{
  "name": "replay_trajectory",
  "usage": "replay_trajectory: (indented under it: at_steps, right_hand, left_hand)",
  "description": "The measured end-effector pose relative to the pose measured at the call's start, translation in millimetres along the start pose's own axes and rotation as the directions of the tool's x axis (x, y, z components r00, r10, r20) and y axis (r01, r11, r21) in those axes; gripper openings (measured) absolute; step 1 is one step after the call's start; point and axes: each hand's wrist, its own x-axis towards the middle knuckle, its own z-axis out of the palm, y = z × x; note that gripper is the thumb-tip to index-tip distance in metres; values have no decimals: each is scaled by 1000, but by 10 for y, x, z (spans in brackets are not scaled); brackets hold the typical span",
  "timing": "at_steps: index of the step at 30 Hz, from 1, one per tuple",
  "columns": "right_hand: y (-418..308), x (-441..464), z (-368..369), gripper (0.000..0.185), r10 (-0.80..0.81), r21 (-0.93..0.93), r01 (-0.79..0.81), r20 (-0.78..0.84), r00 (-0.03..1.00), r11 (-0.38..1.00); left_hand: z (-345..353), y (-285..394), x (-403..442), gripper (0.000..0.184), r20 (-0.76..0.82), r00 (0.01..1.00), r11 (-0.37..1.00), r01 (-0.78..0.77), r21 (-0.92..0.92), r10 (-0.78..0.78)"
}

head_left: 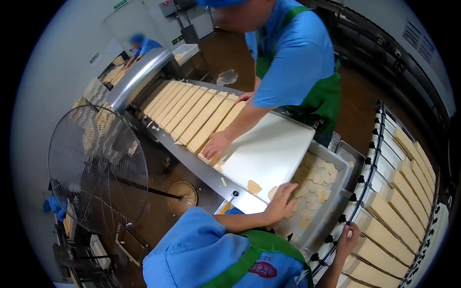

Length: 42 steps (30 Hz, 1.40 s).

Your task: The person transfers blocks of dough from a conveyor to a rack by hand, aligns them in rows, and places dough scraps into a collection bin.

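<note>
My left hand (281, 205) reaches over the end of the white belt (266, 144), fingers stretched out and apart. A thin, pale dough scrap (272, 193) lies by its fingertips, and another scrap (254, 187) is farther along the belt. Below and beyond the hand is a grey bin (342, 165) with many flat dough pieces (314, 187). My right hand (347, 240) has curled fingers at the knobbed rail (367, 177) of a rack on the right. Whether it grips the rail or something small is hidden.
Across the belt a co-worker in blue and green (297, 62) has hands on long dough slabs (192, 110). More slabs (389, 211) fill the rack at right. A large fan (98, 168) stands left, its round base (182, 197) on the floor. Another person (144, 45) works behind the metal cover.
</note>
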Motion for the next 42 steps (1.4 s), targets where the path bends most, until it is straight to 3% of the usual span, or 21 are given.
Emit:
replay_trajectory:
  at_steps: [2,5,6,7,9,11,12,14,15,19,24,26,30,34,36,42]
  right_hand:
    - [-201,-48,177,16,15,99,-22,67,998,995]
    - [-334,-99,559,19,17,90,-27,115,993,996]
    - [-438,-100,655,19,13,83,-23,124,992,996]
    - [-578,-97,756,21,-64,82,50,172,983,995]
    - [-928,-78,987,18,-139,78,123,248,959,989]
    - [-1310,-90,1243,15,-166,85,148,273,947,985]
    - [-1481,-84,1371,13,-193,99,171,292,937,980]
    - [-1714,-59,1682,11,-242,127,212,314,918,969]
    - [-1828,-52,1862,9,-290,161,250,329,898,955]
    - [-2270,16,2588,8,-406,258,328,366,837,909]
    - [-2621,248,3713,14,-481,204,437,434,762,876]
    - [-2745,344,4181,32,-442,56,481,499,746,875]
    - [-3046,620,5090,70,-190,-273,417,593,783,867]
    - [-3522,1046,5600,72,-98,-305,327,580,809,895]
    - [-3666,1211,5805,71,-84,-347,395,651,754,851]
    - [-3956,1292,5880,69,63,-427,314,669,741,848]
  left_hand:
    - [-397,-140,-34,49,-95,992,989,-65,133,78]
    - [-1042,-562,-13,45,-367,930,969,66,239,27]
    - [-1301,-849,-25,47,-363,930,881,125,456,56]
    - [-1547,-962,47,50,-544,839,932,188,308,10]
    - [-2078,-1416,42,62,-667,737,770,486,413,-107]
    - [-2533,-1863,-10,71,-757,642,653,627,425,-125]
    - [-2707,-1967,-22,71,-756,641,654,630,419,-133]
    - [-2985,-2125,-10,78,-719,556,554,782,284,-416]
    - [-3095,-2127,29,83,-673,560,573,783,240,-483]
    - [-3213,-2231,108,79,-543,705,621,689,372,-457]
    - [-3251,-2137,195,78,-451,737,671,662,333,-504]
    - [-3261,-2161,187,80,-436,753,651,652,390,-493]
    - [-3255,-2149,216,80,-379,768,610,640,467,-517]
    - [-3303,-2079,274,86,-301,765,563,630,536,-570]
    - [-3306,-2137,286,89,-262,783,565,597,570,-564]
    - [-3315,-2116,333,92,-216,789,510,552,660,-575]
